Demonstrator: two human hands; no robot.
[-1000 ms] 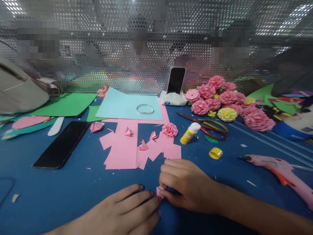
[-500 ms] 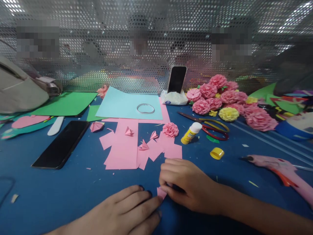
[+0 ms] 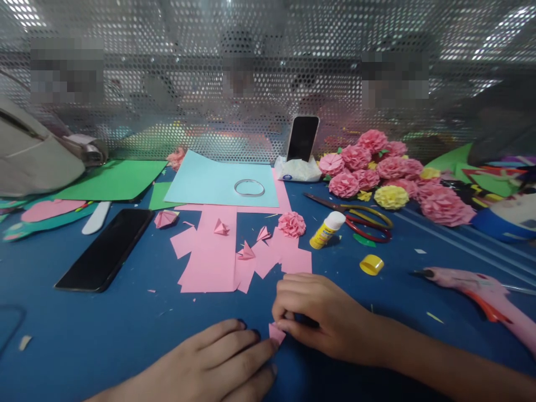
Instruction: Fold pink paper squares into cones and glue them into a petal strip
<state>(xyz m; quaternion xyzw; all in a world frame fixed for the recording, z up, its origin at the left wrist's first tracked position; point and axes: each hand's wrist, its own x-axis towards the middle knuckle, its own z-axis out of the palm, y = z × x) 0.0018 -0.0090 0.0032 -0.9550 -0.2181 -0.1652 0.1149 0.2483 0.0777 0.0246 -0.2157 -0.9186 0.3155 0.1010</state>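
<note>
A small piece of folded pink paper (image 3: 277, 334) lies on the blue table between my two hands. My right hand (image 3: 322, 315) has its fingers curled, with thumb and forefinger pinching the paper's upper edge. From the left, my left hand (image 3: 221, 360) lies almost flat, fingers stretched out, one fingertip touching the paper's lower edge. Beyond them are pink paper sheets (image 3: 211, 251), small folded pink pieces such as one (image 3: 246, 252) on the sheets, and a ruffled pink paper flower (image 3: 292, 224). The part of the paper under my fingers is hidden.
A glue stick (image 3: 328, 230), its yellow cap (image 3: 371, 264), scissors (image 3: 355, 215) and a pink glue gun (image 3: 473, 285) lie to the right. Paper flowers (image 3: 372, 162) are piled behind. A black phone (image 3: 104, 251) lies left; another phone (image 3: 303, 138) stands before the perforated metal screen (image 3: 192, 100).
Both hands stay almost in place around the pink paper. The right fingers have shifted very slightly, and the whole view has moved a little.
</note>
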